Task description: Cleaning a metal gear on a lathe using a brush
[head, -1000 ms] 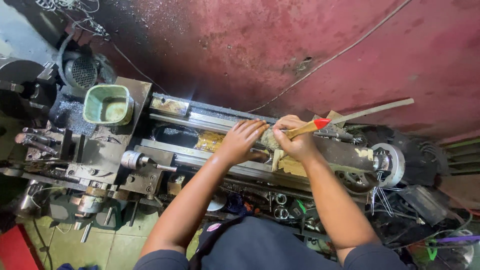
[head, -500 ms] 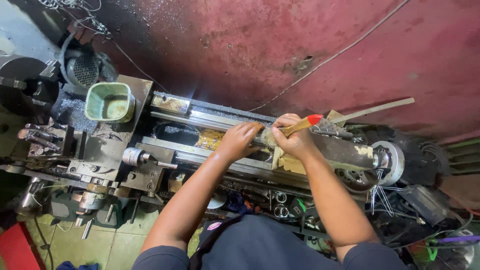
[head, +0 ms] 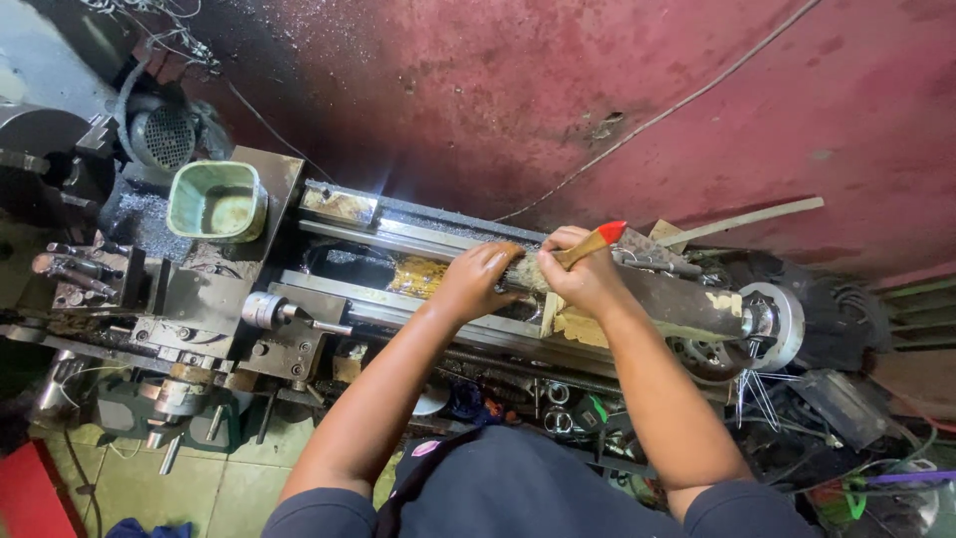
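Note:
I look down on a metal lathe (head: 329, 299) standing against a red wall. My right hand (head: 583, 274) grips a paintbrush (head: 590, 242) with a wooden handle and a red tip; its bristles sit between my two hands on the lathe bed. My left hand (head: 476, 281) rests curled on the bed right beside the bristles, over brassy chips (head: 418, 276). The dark tailstock barrel (head: 677, 299) runs right from my right hand to a handwheel (head: 782, 319).
A green square tub (head: 214, 199) sits on the lathe's left part, beside a motor fan (head: 164, 134). The tool post and carriage handles (head: 279, 314) lie left of my arms. Tools, rings and cables (head: 558, 408) clutter the shelf below; a wooden strip (head: 747, 219) leans at the wall.
The brush handle has tilted slightly and both hands have shifted a little on the bed; the view has barely moved.

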